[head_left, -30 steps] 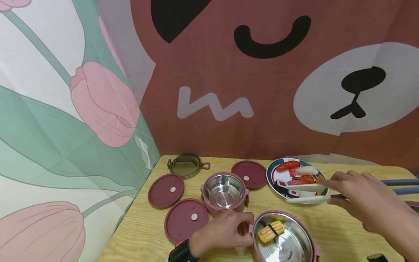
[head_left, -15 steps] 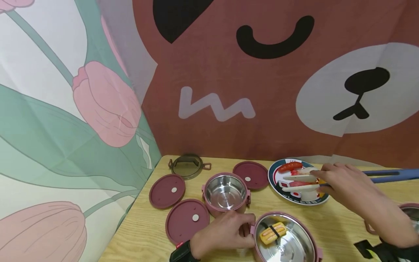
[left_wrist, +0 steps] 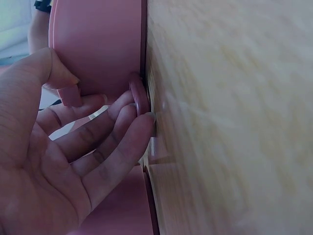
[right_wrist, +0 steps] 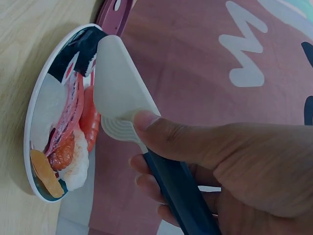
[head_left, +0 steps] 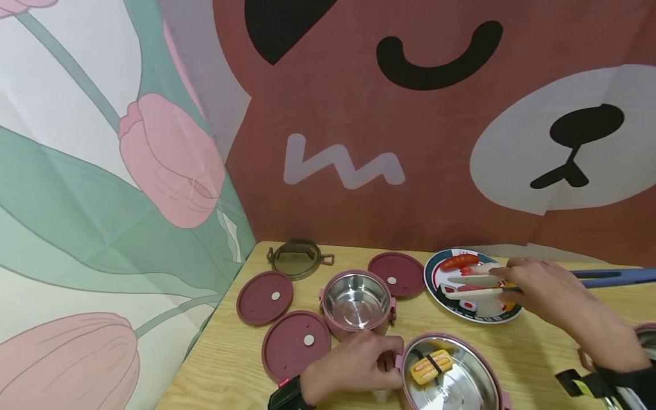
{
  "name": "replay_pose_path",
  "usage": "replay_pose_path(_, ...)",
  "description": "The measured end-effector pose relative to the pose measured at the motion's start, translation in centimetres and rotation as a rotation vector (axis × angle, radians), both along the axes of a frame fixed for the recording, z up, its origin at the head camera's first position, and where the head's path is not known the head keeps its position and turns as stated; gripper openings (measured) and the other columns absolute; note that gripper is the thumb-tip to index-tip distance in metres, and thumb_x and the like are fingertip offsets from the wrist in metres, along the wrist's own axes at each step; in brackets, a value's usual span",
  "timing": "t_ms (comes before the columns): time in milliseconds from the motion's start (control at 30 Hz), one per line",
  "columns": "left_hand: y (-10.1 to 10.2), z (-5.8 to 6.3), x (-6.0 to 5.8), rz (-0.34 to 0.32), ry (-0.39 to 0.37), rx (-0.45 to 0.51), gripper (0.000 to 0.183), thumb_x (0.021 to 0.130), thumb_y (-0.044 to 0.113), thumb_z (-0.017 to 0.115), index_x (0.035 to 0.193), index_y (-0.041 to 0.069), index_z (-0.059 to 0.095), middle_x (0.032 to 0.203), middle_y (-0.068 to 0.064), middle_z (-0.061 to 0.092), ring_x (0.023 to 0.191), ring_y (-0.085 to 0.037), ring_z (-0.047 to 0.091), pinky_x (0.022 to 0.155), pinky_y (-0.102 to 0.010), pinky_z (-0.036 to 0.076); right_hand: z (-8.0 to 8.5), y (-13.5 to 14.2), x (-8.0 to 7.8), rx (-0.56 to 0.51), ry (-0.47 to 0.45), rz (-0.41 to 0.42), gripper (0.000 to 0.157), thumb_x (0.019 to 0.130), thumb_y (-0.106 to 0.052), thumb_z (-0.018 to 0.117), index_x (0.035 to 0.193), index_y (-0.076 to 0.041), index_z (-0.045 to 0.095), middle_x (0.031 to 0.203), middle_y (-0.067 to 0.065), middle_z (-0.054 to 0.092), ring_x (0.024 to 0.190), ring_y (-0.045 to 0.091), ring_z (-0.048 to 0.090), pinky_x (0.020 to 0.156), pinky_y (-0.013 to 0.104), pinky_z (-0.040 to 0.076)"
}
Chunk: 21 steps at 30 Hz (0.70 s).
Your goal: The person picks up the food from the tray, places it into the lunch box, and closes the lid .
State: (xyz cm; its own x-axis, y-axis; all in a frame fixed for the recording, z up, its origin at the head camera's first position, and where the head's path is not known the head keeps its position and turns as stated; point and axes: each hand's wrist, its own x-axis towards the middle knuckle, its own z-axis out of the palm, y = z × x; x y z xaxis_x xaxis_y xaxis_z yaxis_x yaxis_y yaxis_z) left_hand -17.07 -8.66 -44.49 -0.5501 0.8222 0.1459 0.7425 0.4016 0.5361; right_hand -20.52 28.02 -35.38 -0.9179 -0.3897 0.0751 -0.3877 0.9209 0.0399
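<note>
My left hand (head_left: 353, 364) pinches the small side lug of a pink pot with a steel inside (head_left: 474, 384). In the left wrist view the thumb lies on that lug (left_wrist: 71, 95), and several fingers are under it near a darker loop (left_wrist: 140, 95). Inside the pot lies a yellow toy egg sushi (head_left: 431, 367) with a black band. My right hand (head_left: 556, 302) grips blue-handled tongs (head_left: 474, 294), whose pale tips are apart over a patterned plate (head_left: 429, 272). On the plate are a red sausage (head_left: 459, 262), a shrimp piece (right_wrist: 78, 166) and other toy food.
A smaller pink pot (head_left: 335, 327) stands behind my left hand. Round maroon lids (head_left: 265, 298), (head_left: 296, 346), (head_left: 397, 273) lie around it. A dark see-through lid (head_left: 295, 259) is at the back left. Another pot (head_left: 647, 336) shows at the right edge, partly behind my right arm.
My right hand has shifted slightly back to the left and lowered the tongs over the plate; their tips now lie nearer the food. My left hand stays on the pot's lug.
</note>
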Motion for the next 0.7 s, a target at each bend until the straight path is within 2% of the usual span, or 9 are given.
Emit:
replay_pose_path(100, 0.1, 0.0, 0.1, -0.008, 0.023, 0.000, 0.016, 0.087, 0.019, 0.071, 0.094, 0.025, 0.058, 0.077, 0.014, 0.056, 0.067, 0.014, 0.044, 0.059, -0.005, 0.039, 0.1, 0.2, -0.5, -0.012, -0.037, -0.003, 0.053, 0.076, -0.031, 0.087, 0.121, -0.006, 0.076, 0.092, 0.003, 0.067, 0.068, 0.012, 0.050, 0.057, 0.032, 0.042)
replay_pose_path(400, 0.0, 0.0, -0.1, -0.015, 0.009, 0.002, 0.015, 0.088, 0.019, 0.071, 0.096, 0.025, 0.060, 0.077, 0.014, 0.056, 0.068, 0.015, 0.044, 0.060, -0.005, 0.040, 0.5, 0.1, -2.2, -0.002, -0.143, -0.031, 0.051, 0.078, -0.027, 0.086, 0.123, -0.004, 0.076, 0.091, 0.004, 0.066, 0.069, 0.015, 0.052, 0.058, 0.033, 0.047)
replay_pose_path(567, 0.0, 0.0, -0.1, -0.020, 0.021, -0.003, 0.013, 0.089, 0.020, 0.071, 0.096, 0.024, 0.060, 0.077, 0.015, 0.055, 0.067, 0.015, 0.044, 0.059, -0.005, 0.039, 0.6, 0.1, -3.2, 0.014, -0.213, -0.036, 0.054, 0.078, -0.029, 0.086, 0.123, -0.002, 0.075, 0.098, 0.011, 0.068, 0.076, 0.019, 0.058, 0.067, 0.040, 0.056)
replay_pose_path(700, 0.1, 0.0, -0.1, -0.015, 0.021, -0.005, 0.013, 0.090, 0.022, 0.071, 0.097, 0.024, 0.060, 0.077, 0.016, 0.055, 0.067, 0.015, 0.044, 0.059, -0.005, 0.040, 0.5, 0.1, -3.7, 0.008, -0.249, -0.051, 0.057, 0.078, -0.029, 0.086, 0.125, 0.000, 0.073, 0.101, 0.015, 0.068, 0.079, 0.022, 0.058, 0.072, 0.045, 0.058)
